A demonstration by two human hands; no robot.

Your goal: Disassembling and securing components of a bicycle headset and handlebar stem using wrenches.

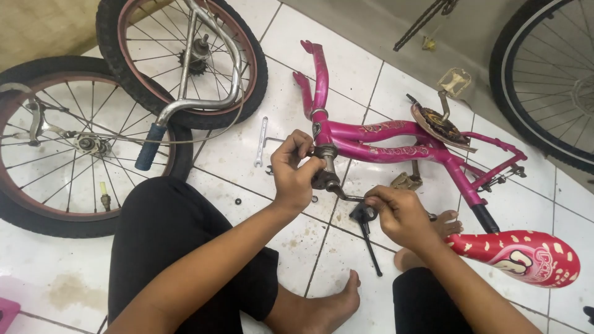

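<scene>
Left hand point(296, 170) closed around the head tube point(326, 166) of a pink bicycle frame point(396, 142) lying on the tiled floor point(346, 62), right hand point(399, 213) gripping a dark wrench point(365, 216) just below it, loose spanner point(262, 141) beyond the left hand, two wheels point(74, 142) further left, red saddle point(526, 256) right of the right hand.

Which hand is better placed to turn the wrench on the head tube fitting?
Right, probably. The right hand already grips the wrench at its handle end. The left hand is wrapped around the head tube fitting of the pink frame, steadying it.
</scene>
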